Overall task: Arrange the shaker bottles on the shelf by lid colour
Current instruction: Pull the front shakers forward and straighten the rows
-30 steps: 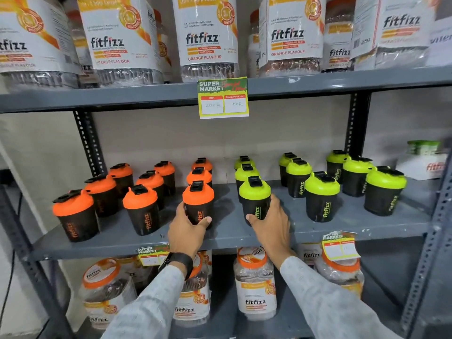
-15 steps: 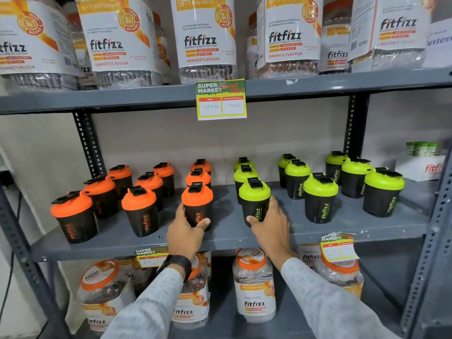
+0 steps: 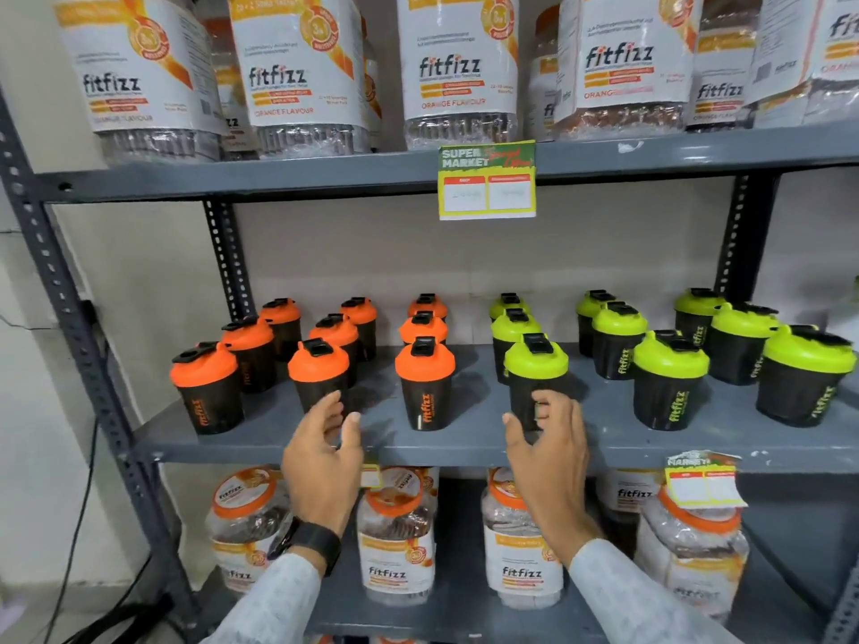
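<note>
Black shaker bottles stand on the grey middle shelf [image 3: 469, 441]: several with orange lids on the left, several with green lids on the right. The front orange-lid bottle [image 3: 425, 388] stands free in the middle. My left hand [image 3: 323, 457] hovers open at the shelf edge, to that bottle's left and just in front of another orange-lid bottle [image 3: 318, 371]. My right hand [image 3: 551, 450] is open, its fingers loosely curved in front of the base of the front green-lid bottle [image 3: 534, 364], whose lower part it hides.
Large fitfizz jars [image 3: 458, 67] fill the shelf above, and more jars [image 3: 397, 532] stand on the shelf below. Price tags [image 3: 487, 181] hang from the shelf edges. Grey perforated uprights [image 3: 69, 318] frame the rack; a wall is at the left.
Both hands have let go of the front orange-lid and green-lid bottles and drawn back toward the shelf edge. My left hand shifted left. The camera moved closer.
</note>
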`<action>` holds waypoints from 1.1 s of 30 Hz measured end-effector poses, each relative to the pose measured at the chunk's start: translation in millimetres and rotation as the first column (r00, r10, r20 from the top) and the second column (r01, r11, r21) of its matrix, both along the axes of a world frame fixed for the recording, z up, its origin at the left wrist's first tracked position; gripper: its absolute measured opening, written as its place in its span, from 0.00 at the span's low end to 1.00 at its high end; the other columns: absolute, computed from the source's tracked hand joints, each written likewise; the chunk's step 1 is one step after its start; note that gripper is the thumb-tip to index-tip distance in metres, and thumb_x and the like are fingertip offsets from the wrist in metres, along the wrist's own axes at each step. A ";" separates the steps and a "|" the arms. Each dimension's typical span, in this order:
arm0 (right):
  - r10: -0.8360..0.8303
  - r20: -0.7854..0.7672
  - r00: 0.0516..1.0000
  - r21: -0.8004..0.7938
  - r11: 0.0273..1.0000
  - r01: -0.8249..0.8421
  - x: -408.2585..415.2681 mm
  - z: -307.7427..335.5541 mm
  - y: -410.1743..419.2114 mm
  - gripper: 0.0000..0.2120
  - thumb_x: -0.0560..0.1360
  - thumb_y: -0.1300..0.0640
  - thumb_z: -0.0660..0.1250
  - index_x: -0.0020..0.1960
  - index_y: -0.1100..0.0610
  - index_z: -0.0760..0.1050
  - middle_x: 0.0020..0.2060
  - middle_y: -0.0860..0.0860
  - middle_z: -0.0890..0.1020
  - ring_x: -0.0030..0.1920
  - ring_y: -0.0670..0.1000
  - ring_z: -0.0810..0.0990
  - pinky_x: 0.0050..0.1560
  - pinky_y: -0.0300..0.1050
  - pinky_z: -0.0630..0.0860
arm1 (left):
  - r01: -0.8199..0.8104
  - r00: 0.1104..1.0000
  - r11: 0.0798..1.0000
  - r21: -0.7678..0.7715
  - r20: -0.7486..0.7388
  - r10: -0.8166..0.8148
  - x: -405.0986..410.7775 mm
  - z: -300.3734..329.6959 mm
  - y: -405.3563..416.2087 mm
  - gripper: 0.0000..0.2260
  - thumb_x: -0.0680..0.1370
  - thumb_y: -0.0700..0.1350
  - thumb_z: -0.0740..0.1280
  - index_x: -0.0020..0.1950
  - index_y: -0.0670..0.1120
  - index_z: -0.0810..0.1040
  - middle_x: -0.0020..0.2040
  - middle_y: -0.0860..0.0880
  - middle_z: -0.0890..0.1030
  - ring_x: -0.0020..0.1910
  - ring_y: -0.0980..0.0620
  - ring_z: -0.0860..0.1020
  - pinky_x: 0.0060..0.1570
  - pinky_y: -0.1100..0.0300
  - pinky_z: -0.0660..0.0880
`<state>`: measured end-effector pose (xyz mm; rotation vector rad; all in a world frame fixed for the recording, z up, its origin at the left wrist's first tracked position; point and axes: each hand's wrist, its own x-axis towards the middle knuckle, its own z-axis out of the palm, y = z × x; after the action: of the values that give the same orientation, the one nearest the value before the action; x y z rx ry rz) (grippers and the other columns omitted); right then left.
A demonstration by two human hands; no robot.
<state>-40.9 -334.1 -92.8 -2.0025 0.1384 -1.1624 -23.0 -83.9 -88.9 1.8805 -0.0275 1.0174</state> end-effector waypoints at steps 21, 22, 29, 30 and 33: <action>0.321 -0.380 0.867 0.182 0.945 -0.270 79.5 29.9 249.9 0.51 0.66 0.52 0.84 0.81 0.57 0.60 0.73 0.57 0.75 0.73 0.60 0.74 0.70 0.53 0.72 | -0.065 0.972 0.996 -0.053 -0.229 0.051 78.6 10.1 208.4 0.42 0.63 0.51 0.83 0.72 0.51 0.65 0.65 0.44 0.79 0.63 0.40 0.77 0.61 0.37 0.75; 0.304 -0.374 0.876 0.174 0.951 -0.256 80.3 29.7 251.9 0.47 0.67 0.53 0.84 0.78 0.56 0.63 0.70 0.56 0.78 0.70 0.60 0.77 0.67 0.52 0.74 | -0.061 0.974 0.997 -0.050 -0.220 0.049 77.6 10.0 208.6 0.41 0.65 0.48 0.82 0.72 0.50 0.66 0.64 0.43 0.79 0.63 0.39 0.77 0.61 0.38 0.75; 0.175 -0.374 0.911 0.119 0.983 -0.141 76.4 30.5 270.9 0.42 0.64 0.47 0.85 0.70 0.56 0.67 0.65 0.56 0.78 0.66 0.60 0.78 0.64 0.54 0.76 | -0.027 0.986 0.999 -0.028 -0.165 0.022 77.2 6.7 215.2 0.38 0.67 0.47 0.82 0.73 0.51 0.68 0.66 0.44 0.80 0.63 0.40 0.77 0.63 0.39 0.75; 0.155 -0.370 0.916 0.119 0.986 -0.119 75.5 30.1 274.5 0.43 0.64 0.46 0.85 0.70 0.56 0.66 0.65 0.56 0.78 0.66 0.61 0.78 0.64 0.54 0.76 | -0.027 0.986 0.999 -0.029 -0.167 0.022 76.2 6.7 215.5 0.38 0.67 0.48 0.81 0.73 0.51 0.67 0.66 0.44 0.80 0.63 0.40 0.77 0.63 0.39 0.75; 0.116 -0.351 0.929 0.129 0.989 -0.075 74.9 28.3 282.1 0.43 0.63 0.46 0.86 0.69 0.55 0.66 0.64 0.56 0.77 0.65 0.61 0.79 0.62 0.54 0.78 | -0.020 0.986 0.999 -0.029 -0.164 0.015 74.1 7.1 214.9 0.38 0.68 0.47 0.81 0.74 0.50 0.67 0.66 0.44 0.79 0.64 0.40 0.77 0.63 0.40 0.75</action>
<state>34.1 -51.9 -64.6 -2.0771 0.2815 -0.7024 51.1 131.0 -81.8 1.9336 0.1007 0.8669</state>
